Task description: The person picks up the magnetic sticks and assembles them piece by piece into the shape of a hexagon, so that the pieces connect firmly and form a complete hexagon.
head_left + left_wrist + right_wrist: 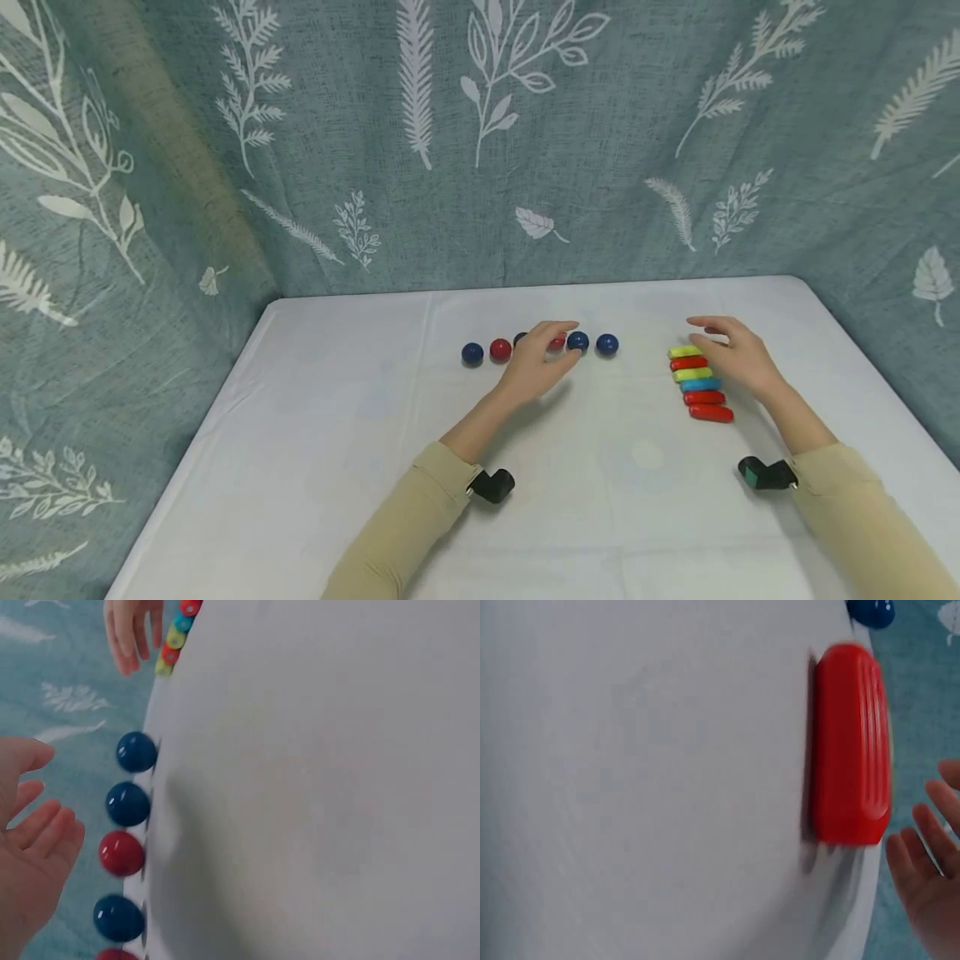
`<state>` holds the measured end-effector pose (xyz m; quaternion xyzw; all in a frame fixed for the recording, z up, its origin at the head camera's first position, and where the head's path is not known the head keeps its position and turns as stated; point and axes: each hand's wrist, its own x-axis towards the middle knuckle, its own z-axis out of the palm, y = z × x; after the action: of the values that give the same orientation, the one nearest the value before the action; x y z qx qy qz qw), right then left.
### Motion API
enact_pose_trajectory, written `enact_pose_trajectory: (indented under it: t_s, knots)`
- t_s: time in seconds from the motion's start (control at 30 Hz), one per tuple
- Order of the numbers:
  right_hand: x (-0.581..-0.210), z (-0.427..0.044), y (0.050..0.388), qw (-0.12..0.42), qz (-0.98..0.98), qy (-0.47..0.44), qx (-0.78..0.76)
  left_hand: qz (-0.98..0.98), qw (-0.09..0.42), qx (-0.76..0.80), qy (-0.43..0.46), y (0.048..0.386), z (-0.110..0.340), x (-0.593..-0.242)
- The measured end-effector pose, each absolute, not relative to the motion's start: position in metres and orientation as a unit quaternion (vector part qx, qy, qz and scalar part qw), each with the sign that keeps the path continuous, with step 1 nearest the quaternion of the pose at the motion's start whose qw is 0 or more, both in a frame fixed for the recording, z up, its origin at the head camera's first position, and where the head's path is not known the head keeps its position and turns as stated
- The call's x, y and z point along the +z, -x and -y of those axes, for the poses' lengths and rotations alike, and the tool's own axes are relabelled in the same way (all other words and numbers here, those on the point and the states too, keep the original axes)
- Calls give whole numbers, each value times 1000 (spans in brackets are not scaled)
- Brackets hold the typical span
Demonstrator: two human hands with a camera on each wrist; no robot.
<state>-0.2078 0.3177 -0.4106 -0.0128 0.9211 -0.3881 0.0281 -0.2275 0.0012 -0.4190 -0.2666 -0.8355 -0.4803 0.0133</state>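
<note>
Several glossy balls lie in a row across the white table, among them a blue ball [472, 354], a red ball [500, 349] and another blue ball [607, 345]. Above this row my left hand [534, 364] hovers with loosely bent fingers, holding nothing and partly covering the middle balls. To the right, short rounded plastic sticks form a column: yellow, red and blue, with a red stick [711, 412] nearest me. My right hand [737, 354] is over the column's far end, its fingers apart and holding nothing. Ribs run along the red stick [851, 746] in the right wrist view.
A white cloth [330, 433] covers the table. Green-grey fabric with white leaf prints [337, 125] hangs behind it and along both sides. Black wrist cameras [492, 486] protrude from both sleeves, above the table.
</note>
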Motion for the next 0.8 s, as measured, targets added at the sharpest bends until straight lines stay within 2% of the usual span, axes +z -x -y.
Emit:
enact_pose_trajectory:
  t_s: [0.3,0.8]
  knots:
    - [-424,-338,214,108,-901,23,-419,849,-16,-451,276,237,-37,-423]
    - [-434,-348,217,114,-891,13,-440,882,-42,-348,314,250,-65,-428]
